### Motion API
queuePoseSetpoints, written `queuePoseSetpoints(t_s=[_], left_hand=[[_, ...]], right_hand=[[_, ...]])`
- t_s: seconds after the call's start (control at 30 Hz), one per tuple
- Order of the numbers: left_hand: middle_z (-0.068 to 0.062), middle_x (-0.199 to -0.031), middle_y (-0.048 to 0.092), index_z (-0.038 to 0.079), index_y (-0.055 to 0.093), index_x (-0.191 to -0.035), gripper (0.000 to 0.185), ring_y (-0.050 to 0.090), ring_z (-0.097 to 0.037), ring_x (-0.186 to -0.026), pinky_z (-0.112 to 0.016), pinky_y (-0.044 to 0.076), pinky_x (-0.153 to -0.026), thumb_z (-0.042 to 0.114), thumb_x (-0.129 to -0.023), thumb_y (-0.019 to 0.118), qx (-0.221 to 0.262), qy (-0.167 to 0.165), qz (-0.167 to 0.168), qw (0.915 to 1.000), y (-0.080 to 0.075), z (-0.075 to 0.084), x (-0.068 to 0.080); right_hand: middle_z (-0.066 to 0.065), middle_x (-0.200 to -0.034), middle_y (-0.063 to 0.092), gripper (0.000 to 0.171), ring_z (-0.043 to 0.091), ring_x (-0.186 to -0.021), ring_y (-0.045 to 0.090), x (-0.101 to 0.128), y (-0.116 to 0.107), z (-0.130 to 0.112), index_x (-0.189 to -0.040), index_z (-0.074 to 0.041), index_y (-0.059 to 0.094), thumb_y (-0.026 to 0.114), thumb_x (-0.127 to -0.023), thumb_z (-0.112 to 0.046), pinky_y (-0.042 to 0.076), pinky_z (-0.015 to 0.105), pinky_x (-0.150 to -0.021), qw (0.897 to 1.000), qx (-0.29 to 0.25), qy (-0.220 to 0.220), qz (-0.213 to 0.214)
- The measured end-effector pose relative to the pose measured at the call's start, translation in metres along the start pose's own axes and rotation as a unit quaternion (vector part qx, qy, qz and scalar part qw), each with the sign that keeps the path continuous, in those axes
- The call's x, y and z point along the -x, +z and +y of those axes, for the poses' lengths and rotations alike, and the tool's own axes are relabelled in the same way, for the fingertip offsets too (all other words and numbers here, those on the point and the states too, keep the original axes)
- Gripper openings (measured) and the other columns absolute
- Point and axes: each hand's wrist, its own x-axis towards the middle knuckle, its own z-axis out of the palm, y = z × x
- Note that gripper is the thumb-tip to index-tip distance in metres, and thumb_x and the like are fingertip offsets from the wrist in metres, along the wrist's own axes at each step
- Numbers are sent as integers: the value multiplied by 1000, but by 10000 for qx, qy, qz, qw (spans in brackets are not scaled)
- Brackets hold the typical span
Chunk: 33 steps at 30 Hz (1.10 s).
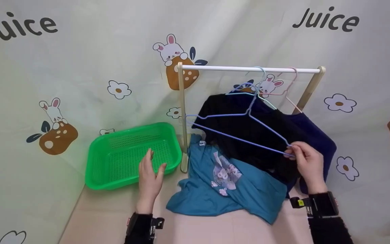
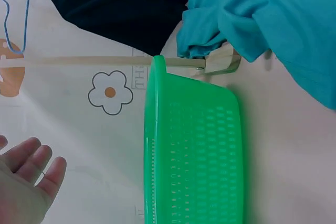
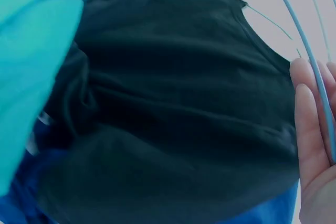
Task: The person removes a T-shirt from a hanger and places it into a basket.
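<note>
My right hand (image 1: 309, 165) grips one end of a blue-purple clothes hanger (image 1: 237, 138), held in front of the clothes on the rack. In the right wrist view the fingers (image 3: 310, 129) lie along the hanger's wire. My left hand (image 1: 150, 177) is raised with spread fingers beside the green basket (image 1: 95, 166) and holds nothing. Behind the hanger, a black shirt (image 1: 212, 105) hangs on a light-blue hanger (image 1: 262, 73). A teal T-shirt (image 1: 195, 200) with a floral print lies crumpled on the table below.
The rack has a white rail (image 1: 215, 68) and wooden posts (image 1: 183, 112). A navy garment (image 1: 320, 139) hangs on a pink hanger (image 1: 295, 76) at the right. Behind stands a printed cloth backdrop (image 1: 113, 51). The table surface (image 1: 107, 217) is pale pink.
</note>
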Motion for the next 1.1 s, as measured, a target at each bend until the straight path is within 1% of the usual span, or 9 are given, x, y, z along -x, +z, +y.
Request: queuePoseSetpoints(t_s=[0.17, 0.37, 0.43, 0.57, 0.67, 0.8, 0.93, 1.0, 1.1], left_hand=[[-26, -141, 47, -5, 31, -149, 71, 41, -43, -130, -56, 32, -107, 18, -93, 69, -31, -60, -70, 10000, 2, -3, 4], [-27, -138, 48, -7, 33, -147, 72, 44, -44, -127, -57, 35, -104, 15, -90, 72, -87, 125, -129, 9998, 16, -2, 13], [-27, -139, 48, -8, 34, -147, 72, 44, -44, -127, -58, 35, -104, 15, -91, 72, -86, 159, -262, 9995, 22, -1, 19], [-28, -142, 45, -7, 33, -148, 72, 42, -44, -130, -57, 33, -107, 19, -92, 71, -85, 43, -624, 9980, 32, 3, 31], [-28, -142, 45, -6, 34, -148, 72, 42, -44, -130, -57, 34, -107, 18, -91, 72, -114, 1, -772, 9969, 40, 4, 40], [-28, -141, 46, -6, 36, -147, 74, 43, -44, -129, -57, 36, -105, 19, -89, 74, -182, 76, -848, 9962, 52, 3, 52], [-29, -139, 47, -6, 38, -147, 79, 45, -46, -126, -58, 38, -102, 23, -85, 79, -245, 218, -948, 9950, 66, 0, 65], [-30, -138, 48, -6, 40, -146, 81, 46, -48, -125, -59, 39, -101, 25, -82, 81, -307, 295, -1076, 9933, 73, -2, 71], [-31, -139, 46, -4, 42, -145, 86, 43, -51, -126, -63, 37, -100, 27, -78, 84, -429, 286, -1389, 9890, 81, -4, 79]], right_hand=[[20, -76, 69, 12, -2, -65, 67, -11, -4, -3, -92, 8, 70, 58, -96, 6, 51, 12, -62, 9989, 294, 64, 361], [14, -77, 71, 16, -3, -66, 66, -32, 11, -14, -92, 4, 71, 60, -98, -6, 51, 11, -62, 9972, 548, 161, 484], [13, -77, 71, 17, -4, -65, 66, -40, 18, -17, -92, 3, 71, 61, -98, -8, 51, 11, -61, 9968, 623, 134, 486], [9, -74, 71, 15, -6, -63, 64, -53, 34, -21, -90, 1, 71, 63, -97, -9, 49, 9, -59, 9953, 848, 14, 477], [7, -73, 71, 12, -8, -62, 62, -59, 46, -23, -90, 0, 72, 65, -96, -8, 47, 7, -58, 9935, 1026, -77, 488], [6, -73, 72, 12, -2, -61, 64, -62, 61, -26, -91, -2, 73, 65, -96, -9, 46, 7, -57, 9932, 1075, -85, 444], [4, -73, 72, 13, 12, -62, 68, -62, 72, -27, -92, -3, 73, 65, -96, -13, 45, 7, -57, 9929, 1116, -48, 411], [3, -73, 72, 13, 17, -62, 69, -60, 77, -26, -92, -4, 73, 66, -96, -14, 43, 7, -58, 9919, 1208, -31, 402], [3, -74, 72, 13, 19, -63, 69, -57, 83, -23, -92, -4, 74, 67, -96, -15, 42, 7, -59, 9907, 1313, 37, 354]])
